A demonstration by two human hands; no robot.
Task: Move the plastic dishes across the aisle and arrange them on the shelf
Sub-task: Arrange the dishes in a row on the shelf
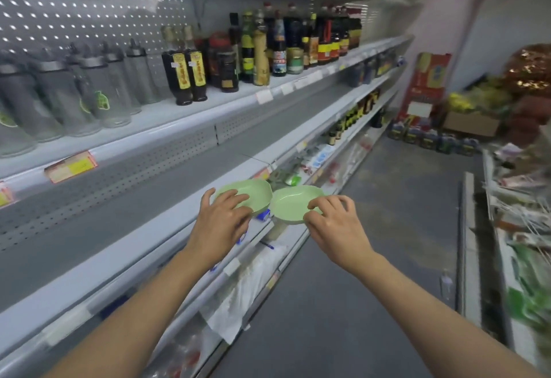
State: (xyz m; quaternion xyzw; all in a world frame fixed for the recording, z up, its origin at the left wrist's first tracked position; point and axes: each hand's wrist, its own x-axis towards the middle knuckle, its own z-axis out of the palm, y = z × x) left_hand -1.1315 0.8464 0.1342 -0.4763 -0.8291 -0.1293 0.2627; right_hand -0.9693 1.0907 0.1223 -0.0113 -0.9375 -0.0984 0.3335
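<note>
I carry two pale green plastic dishes side by side in front of me, their rims touching. My left hand (225, 215) grips the left dish (253, 191) by its near rim, fingers curled over the edge. My right hand (334, 219) pinches the near rim of the right dish (290, 203). Both dishes hang over the front edge of a grey shelf board (125, 222) on my left, which has a perforated back panel.
The shelf above holds clear grey-lidded bottles (98, 88) and dark sauce bottles (185, 73). Lower shelves carry packets and bags (316, 156). The grey aisle floor (372, 228) runs ahead. Goods racks (518, 228) line the right side; boxes and canisters (432, 139) stand at the far end.
</note>
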